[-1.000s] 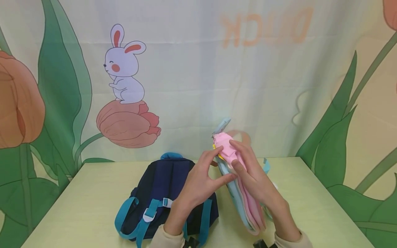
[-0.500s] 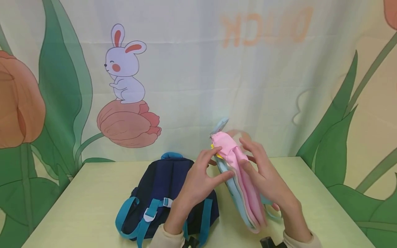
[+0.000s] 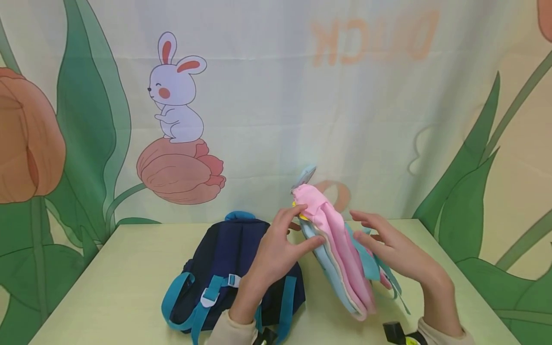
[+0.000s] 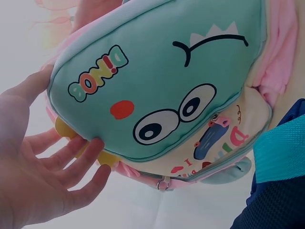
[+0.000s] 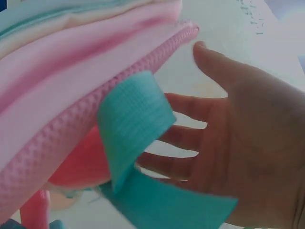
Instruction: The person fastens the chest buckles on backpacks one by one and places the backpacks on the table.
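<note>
A pink and mint child's backpack (image 3: 340, 249) stands tilted on its narrow side, with a dinosaur face on its mint front (image 4: 157, 81). My left hand (image 3: 280, 244) holds it by the edge; the left wrist view shows the thumb at the seam and the curved fingers by the yellow spikes (image 4: 64, 128). Off to the backpack's right, my right hand (image 3: 398, 247) has its fingers extended. In the right wrist view the hand (image 5: 238, 129) is behind a loose teal strap (image 5: 136, 109), near the pink mesh back (image 5: 81, 124).
A dark navy backpack (image 3: 237, 254) lies on the pale table (image 3: 108, 287) to the left, its blue straps (image 3: 174, 306) spread towards the front. Behind the table hangs a curtain (image 3: 267, 105) printed with a rabbit and tulips.
My right hand has left the pink backpack's upper edge and moved right and down, uncovering its pink side and teal straps. My left hand stays on the backpack.
</note>
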The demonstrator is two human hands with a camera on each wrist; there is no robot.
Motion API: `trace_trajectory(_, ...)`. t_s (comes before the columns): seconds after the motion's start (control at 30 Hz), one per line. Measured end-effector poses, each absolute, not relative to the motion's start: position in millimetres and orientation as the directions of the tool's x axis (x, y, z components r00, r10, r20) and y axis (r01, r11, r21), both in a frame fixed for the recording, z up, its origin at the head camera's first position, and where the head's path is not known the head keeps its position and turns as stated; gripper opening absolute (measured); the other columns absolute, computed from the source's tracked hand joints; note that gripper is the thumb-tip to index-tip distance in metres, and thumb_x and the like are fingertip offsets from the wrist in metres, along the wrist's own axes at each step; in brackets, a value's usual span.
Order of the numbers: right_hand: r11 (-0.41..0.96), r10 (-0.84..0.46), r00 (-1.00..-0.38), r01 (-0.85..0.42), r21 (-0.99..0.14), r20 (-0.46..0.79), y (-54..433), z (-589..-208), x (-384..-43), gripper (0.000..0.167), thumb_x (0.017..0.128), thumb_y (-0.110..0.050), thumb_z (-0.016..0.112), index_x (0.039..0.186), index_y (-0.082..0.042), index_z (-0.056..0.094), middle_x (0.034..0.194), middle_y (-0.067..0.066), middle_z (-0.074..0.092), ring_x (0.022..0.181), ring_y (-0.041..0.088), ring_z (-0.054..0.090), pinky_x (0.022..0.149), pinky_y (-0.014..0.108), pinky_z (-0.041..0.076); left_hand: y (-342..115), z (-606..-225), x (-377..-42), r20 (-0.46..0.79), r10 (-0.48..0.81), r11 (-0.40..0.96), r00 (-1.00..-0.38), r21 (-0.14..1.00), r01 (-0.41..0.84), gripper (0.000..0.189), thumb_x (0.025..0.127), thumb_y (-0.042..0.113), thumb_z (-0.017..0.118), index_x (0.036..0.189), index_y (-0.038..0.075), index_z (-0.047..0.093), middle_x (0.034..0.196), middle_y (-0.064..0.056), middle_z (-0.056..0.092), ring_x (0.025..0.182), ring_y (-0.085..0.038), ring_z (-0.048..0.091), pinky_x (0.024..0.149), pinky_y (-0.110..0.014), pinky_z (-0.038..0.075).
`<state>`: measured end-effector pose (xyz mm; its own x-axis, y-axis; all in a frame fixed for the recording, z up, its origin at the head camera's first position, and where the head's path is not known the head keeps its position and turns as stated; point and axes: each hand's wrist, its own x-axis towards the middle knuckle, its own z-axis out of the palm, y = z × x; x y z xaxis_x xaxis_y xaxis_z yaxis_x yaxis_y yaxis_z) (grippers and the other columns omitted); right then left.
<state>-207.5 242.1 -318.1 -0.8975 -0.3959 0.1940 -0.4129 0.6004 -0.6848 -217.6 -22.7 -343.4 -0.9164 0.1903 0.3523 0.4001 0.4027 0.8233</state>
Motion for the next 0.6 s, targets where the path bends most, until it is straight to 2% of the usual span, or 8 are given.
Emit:
trace_trajectory(0.17,0.644,-0.395,-0.912,-0.361,-0.674,0.111,256.2,-323.9,-210.1,0.056,0.102,-0.044,0.051,0.151,-0.021,0.037,0.154,0.007,0.040,0.137,0.039,0.043,0.098,0.058,0.046,-22.6,-347.3,-221.8,0.351,0.161,0.387,-0.922,0.837,0.386,0.078,0.080,0.058,0.075,0.147,0.032,0.045,0.138,0.009,0.050,0.111,-0.017,0.059,0.073,-0.030,0.054)
trace_trajectory(0.27,0.640,-0.404,-0.910,-0.351,-0.684,0.089,263.4,-327.0,-212.2,0.056,0.100,-0.043,0.056,0.150,-0.022,0.040,0.152,0.009,0.043,0.133,0.038,0.049,0.092,0.048,0.049,-23.7,-349.2,-224.5,0.354,0.146,0.373,-0.924,0.845,0.383,0.079,0.080,0.057,0.076,0.147,0.030,0.045,0.135,0.007,0.051,0.111,-0.018,0.059,0.074,-0.030,0.054)
trace_trajectory(0.4,0.623,-0.426,-0.904,-0.316,-0.716,0.028,269.0,-330.1,-216.0,0.055,0.098,-0.039,0.061,0.148,-0.025,0.042,0.151,0.012,0.044,0.132,0.039,0.050,0.078,0.040,0.053,-24.1,-350.7,-226.5,0.355,0.134,0.366,-0.925,0.850,0.380,0.079,0.080,0.057,0.076,0.147,0.027,0.045,0.132,0.006,0.053,0.110,-0.020,0.060,0.073,-0.031,0.054)
trace_trajectory(0.5,0.628,-0.451,-0.893,-0.310,-0.714,-0.009,272.0,-332.2,-217.7,0.056,0.097,-0.037,0.064,0.147,-0.025,0.043,0.151,0.013,0.045,0.131,0.041,0.050,0.078,0.039,0.054,-23.2,-352.0,-226.6,0.347,0.126,0.376,-0.929,0.850,0.368,0.080,0.080,0.058,0.075,0.147,0.027,0.045,0.131,0.006,0.053,0.110,-0.019,0.060,0.073,-0.030,0.054)
trace_trajectory(0.6,0.631,-0.477,-0.879,-0.330,-0.703,-0.016,274.6,-334.0,-218.3,0.060,0.095,-0.035,0.066,0.148,-0.020,0.043,0.150,0.016,0.045,0.130,0.042,0.050,0.087,0.044,0.051,-22.3,-353.0,-226.1,0.337,0.124,0.386,-0.933,0.850,0.358,0.080,0.080,0.057,0.075,0.147,0.026,0.044,0.132,0.005,0.053,0.111,-0.020,0.060,0.073,-0.030,0.054)
